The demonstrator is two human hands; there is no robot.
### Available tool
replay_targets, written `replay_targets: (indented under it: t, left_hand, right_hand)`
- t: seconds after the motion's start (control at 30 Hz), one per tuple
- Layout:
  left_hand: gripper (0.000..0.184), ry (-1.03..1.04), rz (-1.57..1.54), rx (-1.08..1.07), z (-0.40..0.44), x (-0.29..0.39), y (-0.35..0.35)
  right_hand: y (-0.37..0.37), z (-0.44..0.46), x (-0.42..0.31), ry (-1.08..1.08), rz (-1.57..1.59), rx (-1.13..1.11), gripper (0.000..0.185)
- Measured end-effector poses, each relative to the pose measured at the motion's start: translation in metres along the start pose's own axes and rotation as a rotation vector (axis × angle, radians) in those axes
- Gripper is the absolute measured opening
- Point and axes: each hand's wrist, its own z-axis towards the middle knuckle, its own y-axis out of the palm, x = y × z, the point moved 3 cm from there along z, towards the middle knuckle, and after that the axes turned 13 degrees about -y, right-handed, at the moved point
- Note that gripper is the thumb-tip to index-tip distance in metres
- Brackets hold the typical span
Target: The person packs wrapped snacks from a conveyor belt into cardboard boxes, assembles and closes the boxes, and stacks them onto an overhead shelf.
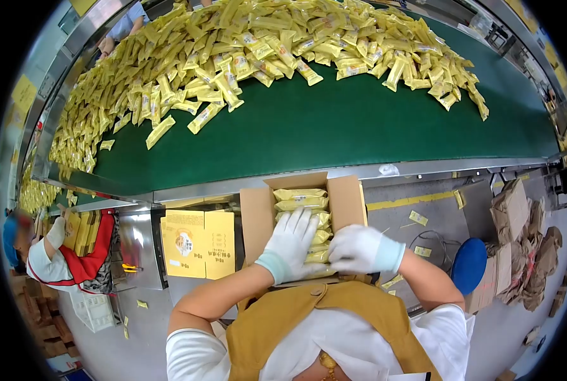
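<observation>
An open cardboard box point(253, 219) stands in front of my body, its flaps folded outward. Inside it, yellow wrapped snack packets point(300, 193) lie stacked in a row. My left hand point(291, 246), in a white glove, rests flat on the packets with its fingers stretched out. At the box's right side is my right hand point(364, 249), gloved too, with its fingers curled down by the packet ends. What those fingers hold, if anything, is hidden.
Beyond the box, a green conveyor belt point(334, 130) carries a big heap of yellow packets point(233, 38). Flat yellow cartons point(198, 244) lie to the left. A co-worker point(55, 251) is at far left. A blue stool point(469, 267) and brown paper sacks point(511, 209) stand right.
</observation>
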Motion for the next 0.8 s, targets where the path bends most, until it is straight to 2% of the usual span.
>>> replay_targets:
  t: [0.07, 0.13, 0.17, 0.2, 0.27, 0.33, 0.4, 0.47, 0.5, 0.53, 0.6, 0.67, 0.73, 0.77, 0.8]
  left_hand:
    - [0.111, -0.008, 0.052, -0.070, 0.002, 0.005, 0.002]
    - [0.119, -0.054, 0.091, -0.215, 0.014, 0.004, 0.002]
    - [0.119, -0.013, 0.071, -0.153, 0.017, 0.000, 0.009]
    - [0.119, -0.013, 0.071, -0.169, 0.018, -0.001, 0.009]
    - [0.118, -0.013, 0.077, -0.191, 0.018, -0.001, 0.006]
    - [0.113, 0.001, 0.072, -0.113, 0.011, -0.001, 0.006]
    - [0.103, 0.004, 0.075, -0.110, -0.001, 0.002, -0.006]
    - [0.090, 0.073, -0.149, 0.092, -0.018, -0.008, -0.018]
    - [0.076, 0.113, -0.380, 0.236, -0.026, -0.017, -0.033]
    - [0.066, 0.108, -0.508, 0.390, -0.036, -0.029, -0.049]
    - [0.045, -0.046, -0.585, 0.814, -0.060, -0.059, -0.061]
    - [0.034, -0.342, -0.858, 0.928, -0.067, -0.089, -0.055]
    - [0.033, -0.531, -1.360, 0.819, -0.059, -0.128, 0.011]
    - [0.036, -0.506, -1.098, 0.681, -0.053, -0.140, 0.059]
    - [0.039, -0.478, -0.835, 0.541, -0.046, -0.146, 0.092]
  right_hand:
    - [-0.025, 0.004, 0.013, 0.303, 0.130, 0.122, 0.037]
    - [-0.045, 0.024, 0.029, 0.318, -0.360, 0.489, 0.040]
    - [-0.048, 0.036, 0.039, 0.328, -0.435, 0.615, 0.048]
    - [-0.048, 0.049, 0.050, 0.413, -0.403, 0.593, 0.058]
    - [-0.031, 0.071, 0.091, 0.519, -0.224, 0.330, 0.068]
    - [-0.032, 0.083, 0.104, 0.777, -0.270, 0.079, 0.071]
    - [-0.027, 0.077, 0.103, 0.588, -0.340, 0.166, 0.058]
    - [-0.034, 0.064, 0.067, 0.410, -0.397, 0.245, 0.037]
    - [-0.034, 0.053, 0.058, 0.242, -0.444, 0.337, 0.027]
    - [-0.043, 0.044, 0.038, 0.196, -0.494, 0.373, 0.020]
    - [-0.058, 0.025, 0.015, 0.126, -0.522, 0.558, 0.015]
    - [-0.072, 0.011, 0.003, 0.186, -0.558, 0.721, 0.014]
    - [-0.079, -0.002, 0.014, 0.372, -0.563, 0.878, 0.013]
    - [-0.083, -0.007, 0.020, 0.592, -0.513, 0.901, 0.021]
    - [-0.085, -0.014, 0.037, 0.806, -0.550, 0.757, 0.034]
